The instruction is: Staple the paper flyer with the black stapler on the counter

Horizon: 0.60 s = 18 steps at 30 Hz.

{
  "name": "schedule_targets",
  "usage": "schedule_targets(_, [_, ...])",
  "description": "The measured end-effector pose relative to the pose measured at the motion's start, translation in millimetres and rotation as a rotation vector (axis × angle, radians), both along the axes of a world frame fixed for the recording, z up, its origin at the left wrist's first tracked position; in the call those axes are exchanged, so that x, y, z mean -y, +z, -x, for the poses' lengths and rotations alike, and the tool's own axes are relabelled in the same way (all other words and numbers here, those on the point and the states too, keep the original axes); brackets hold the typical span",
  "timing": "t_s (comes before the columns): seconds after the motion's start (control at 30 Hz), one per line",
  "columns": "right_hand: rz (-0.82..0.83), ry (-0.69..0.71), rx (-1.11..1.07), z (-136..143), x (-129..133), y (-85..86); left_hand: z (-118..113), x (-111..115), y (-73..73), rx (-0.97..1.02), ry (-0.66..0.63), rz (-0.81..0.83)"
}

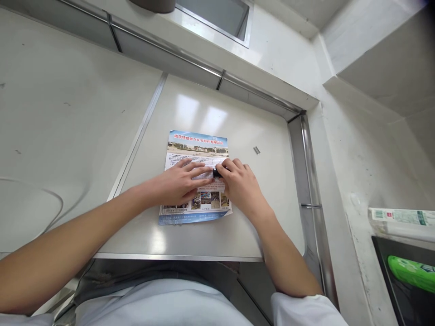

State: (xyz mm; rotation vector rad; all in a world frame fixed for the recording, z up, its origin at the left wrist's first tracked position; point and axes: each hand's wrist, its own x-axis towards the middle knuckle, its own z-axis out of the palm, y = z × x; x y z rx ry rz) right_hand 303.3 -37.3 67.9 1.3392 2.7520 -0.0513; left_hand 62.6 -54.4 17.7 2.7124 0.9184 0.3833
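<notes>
A printed flyer (197, 147) with a blue top band, a building photo and small pictures lies on the pale tabletop. My left hand (178, 183) rests flat across its middle, fingers stretched out and apart, with the fingertips close to a small black object (216, 172). This object has a shiny rounded end; the rest is hidden under my right hand (239, 183), whose fingers are closed around it over the flyer's right side. Thin silvery lines show along the flyer's lower left edge, and its lower right corner curls up a little.
Two short silvery strips (256, 150), resembling staples, lie right of the flyer. A metal rail (261, 97) borders the table (193, 242) at the back and right. Left, a seam (139, 133) divides it from another white surface. A green packet (411, 273) sits at far right.
</notes>
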Motion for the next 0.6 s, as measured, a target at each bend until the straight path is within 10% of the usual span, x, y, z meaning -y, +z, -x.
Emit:
schedule_targets(0.33, [0.059, 0.08, -0.15, -30, -15, 5.4, 3, -3, 3.8, -0.046, -0.015, 0.005])
schedule_targets(0.6, [0.036, -0.266, -0.156, -86, -40, 5.0, 4, -4, 9.2, -0.013, -0.04, 0.034])
